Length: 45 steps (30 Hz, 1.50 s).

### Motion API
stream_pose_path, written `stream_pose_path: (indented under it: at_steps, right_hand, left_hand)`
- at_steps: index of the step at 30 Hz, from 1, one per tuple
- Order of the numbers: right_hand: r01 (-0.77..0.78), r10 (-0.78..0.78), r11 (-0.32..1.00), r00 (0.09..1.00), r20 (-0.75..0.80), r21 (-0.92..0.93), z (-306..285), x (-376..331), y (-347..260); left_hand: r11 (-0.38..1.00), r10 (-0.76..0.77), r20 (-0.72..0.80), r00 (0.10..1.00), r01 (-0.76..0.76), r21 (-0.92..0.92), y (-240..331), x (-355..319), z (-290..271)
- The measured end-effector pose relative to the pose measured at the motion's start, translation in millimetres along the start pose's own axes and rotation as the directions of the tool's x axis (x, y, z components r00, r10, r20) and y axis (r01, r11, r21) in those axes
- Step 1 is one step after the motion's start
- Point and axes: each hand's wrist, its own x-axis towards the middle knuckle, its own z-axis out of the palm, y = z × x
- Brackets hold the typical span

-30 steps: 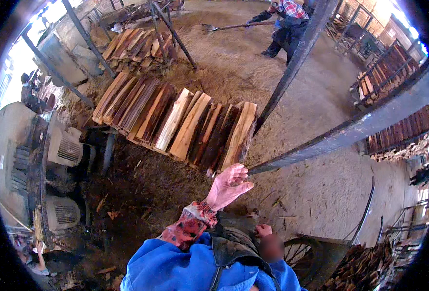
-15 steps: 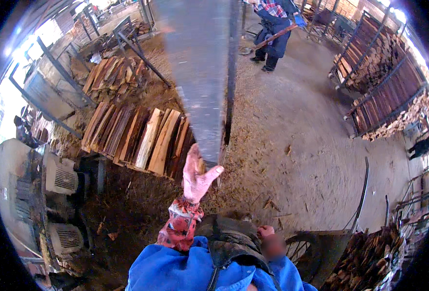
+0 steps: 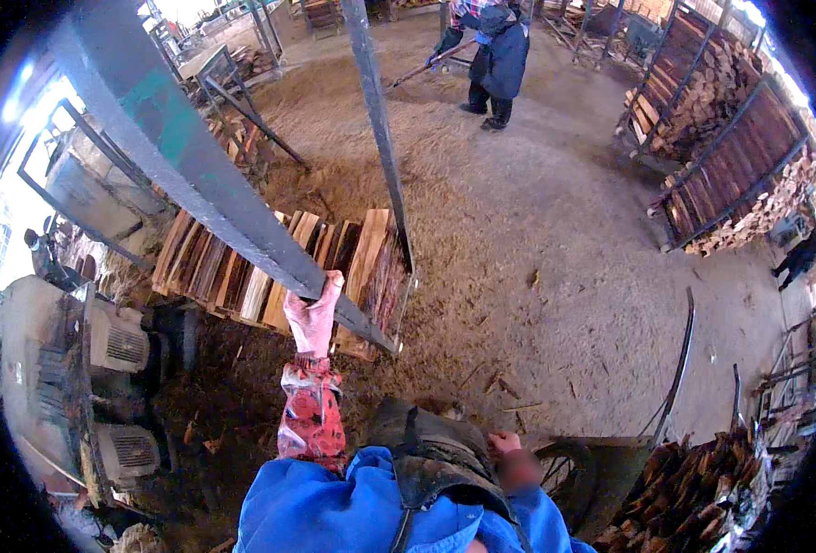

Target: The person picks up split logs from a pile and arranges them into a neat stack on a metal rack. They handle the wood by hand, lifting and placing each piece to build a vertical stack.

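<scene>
My left hand (image 3: pixel 313 323), in a red patterned cuff, is closed around a grey metal post (image 3: pixel 214 207) with a worn green patch. The post slants from the upper left down to the end of a row of split wood slabs (image 3: pixel 366 267). A thinner metal post (image 3: pixel 382 138) stands at the far side of the same stack. My right hand (image 3: pixel 505 443) is low beside my dark apron (image 3: pixel 431 452). Its fingers are small and partly hidden, so what they do is unclear.
Ahead, a person (image 3: pixel 500 64) holds a long-handled tool. Racks of stacked wood (image 3: pixel 735 175) stand at the right. A wheeled cart (image 3: pixel 602 461) is by my right side, near a pile of bark-like wood (image 3: pixel 694 488). Machinery with vented motors (image 3: pixel 120 346) stands left.
My left hand, earlier spread at the post, now wraps round it. The post appears farther left and more slanted, uncovering more slabs. The person ahead has turned, with the tool pointing left.
</scene>
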Motion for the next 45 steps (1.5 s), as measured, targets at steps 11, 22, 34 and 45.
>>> stream_pose_path:
  at_steps: [11, 22, 34, 45]
  right_hand:
    - [0.089, -0.145, 0.957, 0.971, -0.190, -0.275, -25.1, 30.7, 63.1]
    - [-0.065, 0.070, 0.996, 0.993, 0.090, -0.060, -48.3, 32.9, -41.1]
    - [0.006, 0.005, 0.928, 1.000, 0.028, -0.371, -74.2, 214.4, -79.3]
    - [0.221, -0.076, 0.797, 0.960, 0.269, -0.562, -27.6, 230.1, -291.7]
  left_hand:
    - [0.994, 0.059, 0.069, 0.996, -0.052, -0.101, -0.2, 0.4, 4.7]
    - [0.992, 0.009, 0.007, 1.000, -0.008, -0.123, 2.7, 1.9, 8.8]
    - [0.999, -0.036, -0.020, 0.999, 0.037, 0.020, 18.2, 4.8, 18.5]
    - [0.970, -0.008, -0.178, 0.984, 0.051, 0.238, 19.9, 8.4, 30.3]
